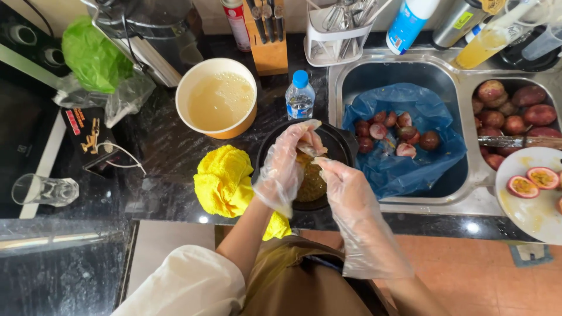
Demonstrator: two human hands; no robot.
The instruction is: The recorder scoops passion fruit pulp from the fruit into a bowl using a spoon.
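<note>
Black stone counter, sink at right. Left to right: glass [44, 190], yellow cloth [225, 181], tan bucket [216, 98] of cloudy juice, black bowl [339, 143] of pulp. Both hands gloved in loose plastic. Left hand [284, 167] grips a passion fruit half [308, 140] over the bowl; right hand [345, 181] is curled, fingertips at the shell's edge; whether it holds anything, cannot tell. Judged: shell light, stiff, wet and slippery under glove; best held by the outer rind. Spent shells lie in the blue bag [404, 137]; whole fruit [509, 111] beyond.

A small clear bottle [300, 95] with blue cap and label stands beside the sink [462, 199].
</note>
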